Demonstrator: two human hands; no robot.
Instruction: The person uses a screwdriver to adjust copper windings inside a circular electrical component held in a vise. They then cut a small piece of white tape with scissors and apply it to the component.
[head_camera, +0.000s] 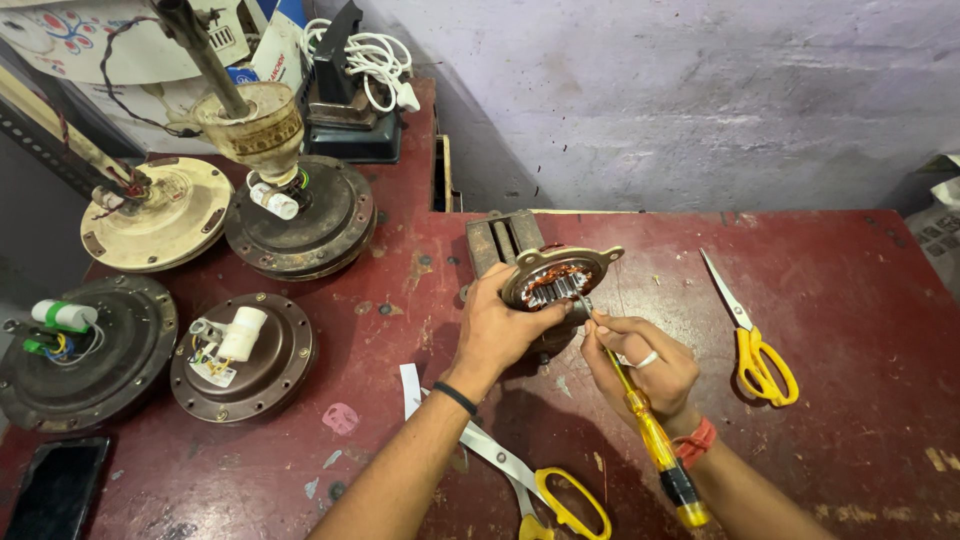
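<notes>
— What's going on? 
— Left hand (497, 325) grips the motor (553, 280) on the red table (820, 240); right hand (640, 365) is clenched around a screwdriver (650, 435), tip at its rim.
— Next?
— Probably steady levering.

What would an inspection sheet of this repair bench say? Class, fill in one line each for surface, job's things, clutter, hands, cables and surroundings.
Surface: red table, scratched and chipped.
Job's things: small motor stator with copper windings, tilted on a metal block; yellow-handled screwdriver, tip at the stator.
Clutter: yellow scissors to the right, second scissors near the front edge, four fan motor housings on the left, dark phone.
Hands: left hand grips the stator; right hand holds the screwdriver.
Cables: white cord coiled at the back.
Surroundings: pale purple wall.
</notes>
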